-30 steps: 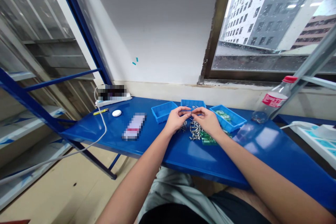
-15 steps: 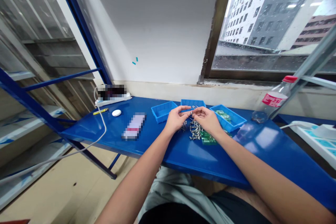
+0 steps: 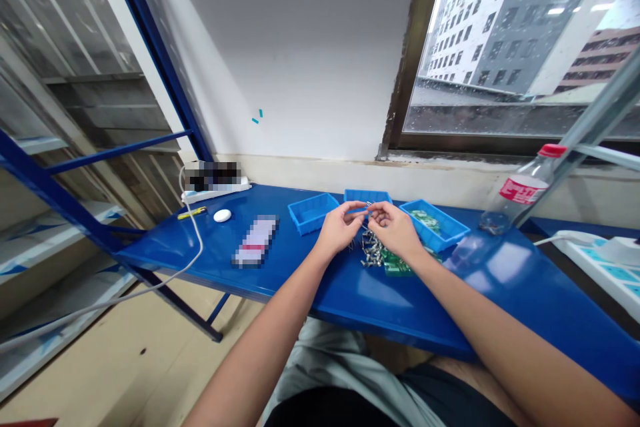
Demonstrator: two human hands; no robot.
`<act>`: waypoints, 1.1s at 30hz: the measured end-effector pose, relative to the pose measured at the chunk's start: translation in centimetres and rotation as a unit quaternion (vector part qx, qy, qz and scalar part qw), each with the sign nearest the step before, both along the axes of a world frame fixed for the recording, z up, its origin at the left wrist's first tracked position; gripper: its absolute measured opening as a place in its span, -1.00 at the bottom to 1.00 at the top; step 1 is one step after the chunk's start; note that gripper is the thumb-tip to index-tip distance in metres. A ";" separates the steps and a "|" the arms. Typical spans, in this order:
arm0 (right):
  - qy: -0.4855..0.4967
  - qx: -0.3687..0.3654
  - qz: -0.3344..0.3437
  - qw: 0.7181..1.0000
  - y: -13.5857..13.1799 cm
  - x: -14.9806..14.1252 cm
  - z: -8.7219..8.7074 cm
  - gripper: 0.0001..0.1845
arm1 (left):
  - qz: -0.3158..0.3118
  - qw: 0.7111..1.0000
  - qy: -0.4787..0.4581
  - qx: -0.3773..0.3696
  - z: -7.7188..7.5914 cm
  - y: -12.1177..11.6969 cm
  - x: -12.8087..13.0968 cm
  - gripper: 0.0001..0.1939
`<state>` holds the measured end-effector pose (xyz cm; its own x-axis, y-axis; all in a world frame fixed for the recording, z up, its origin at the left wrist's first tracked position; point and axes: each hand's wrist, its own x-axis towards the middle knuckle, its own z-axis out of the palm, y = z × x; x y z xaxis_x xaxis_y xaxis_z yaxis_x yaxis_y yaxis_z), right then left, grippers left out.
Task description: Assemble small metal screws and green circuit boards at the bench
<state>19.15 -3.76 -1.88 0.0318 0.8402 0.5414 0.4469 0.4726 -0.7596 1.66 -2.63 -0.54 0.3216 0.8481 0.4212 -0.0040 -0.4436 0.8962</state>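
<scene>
My left hand (image 3: 341,229) and my right hand (image 3: 393,231) meet fingertip to fingertip above the blue table, each closed in a pinch. A small shiny metal part (image 3: 366,223) shows between them; its exact shape is too small to tell. Just below the fingers lies a loose heap of silvery metal pieces (image 3: 371,251), which look like small screws or pins. Beside it, partly behind my right wrist, are green pieces (image 3: 397,264). Behind my hands stands a blue tray (image 3: 356,196) with thin metal pieces in it, partly covered by my fingers.
Another blue tray (image 3: 311,217) stands left; a third blue tray (image 3: 450,239) on the right holds green pieces. Further left lie a blurred phone-like object (image 3: 256,240), a white oval object (image 3: 222,215) and a yellow tool (image 3: 192,213). A plastic bottle (image 3: 523,190) and power strip (image 3: 607,263) are right.
Both hands have shifted very slightly right, and the fingertips have moved around the small metal part. The trays and heap stay in place.
</scene>
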 end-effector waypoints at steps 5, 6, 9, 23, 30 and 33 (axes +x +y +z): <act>-0.043 0.032 -0.005 0.999 -0.2 0.2 0.4 -0.83 | 0.056 0.996 0.070 0.001 0.6 -0.5 -0.2 -0.68; -0.042 0.032 0.005 0.999 -0.1 0.3 0.4 -0.83 | 0.061 0.994 0.093 0.002 0.7 -0.5 -0.3 -0.66; -0.045 0.032 0.034 0.998 0.1 0.5 0.2 -0.81 | 0.065 0.988 0.137 0.009 0.6 -0.3 -0.5 -0.65; 0.006 -0.042 0.045 0.998 0.3 0.5 -0.4 -0.79 | 0.079 0.990 0.110 0.033 -1.0 0.9 -0.5 -0.74; -0.023 -0.029 0.049 0.998 0.3 0.4 -0.3 -0.76 | 0.067 0.995 0.074 0.024 -0.7 0.6 -0.5 -0.71; -0.064 0.002 0.019 0.998 0.0 0.3 0.1 -0.84 | 0.088 0.991 0.103 0.020 0.0 0.1 -0.5 -0.73</act>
<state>19.46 -3.73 -1.78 -0.0695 0.8374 0.5421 0.5227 0.4934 -0.6952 1.13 -2.55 -0.55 0.2521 0.8827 0.3966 0.2580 -0.4564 0.8516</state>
